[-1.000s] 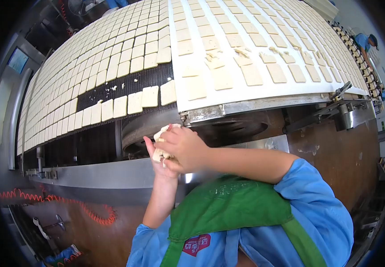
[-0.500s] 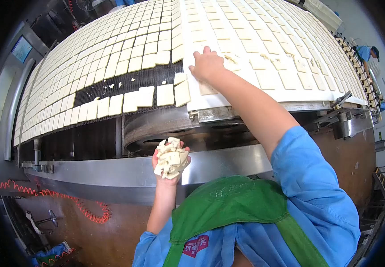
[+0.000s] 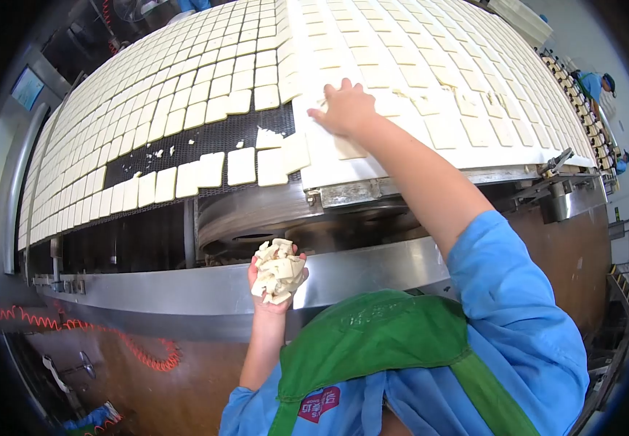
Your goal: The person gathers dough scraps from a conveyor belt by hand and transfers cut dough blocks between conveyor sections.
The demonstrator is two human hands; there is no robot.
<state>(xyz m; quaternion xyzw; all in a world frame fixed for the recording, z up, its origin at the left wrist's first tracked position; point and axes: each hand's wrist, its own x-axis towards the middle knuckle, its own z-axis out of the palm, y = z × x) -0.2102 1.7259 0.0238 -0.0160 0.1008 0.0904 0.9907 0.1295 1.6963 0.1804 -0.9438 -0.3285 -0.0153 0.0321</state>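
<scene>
My left hand [image 3: 253,275] is cupped around a clump of broken pale dough pieces [image 3: 278,272], in front of the machine's metal edge. My right hand [image 3: 347,109] is stretched over the white belt [image 3: 336,172], palm down with the fingers apart. It is near the belt's left side, and its underside is hidden. A flat dough rectangle [image 3: 349,148] lies just below the wrist. Torn dough [image 3: 467,104] lies among the whole rectangles farther right.
Rows of dough rectangles cover the dark mesh belt [image 3: 198,145] on the left, with a gap holding crumbs and a torn piece [image 3: 269,138]. A steel rail [image 3: 372,269] runs along the front. A red coiled hose [image 3: 147,356] hangs lower left. A co-worker [image 3: 592,83] stands far right.
The dough on the mesh belt has shifted left, and a torn piece has moved farther onto it. My right hand has shifted slightly right. My left hand still holds the dough clump.
</scene>
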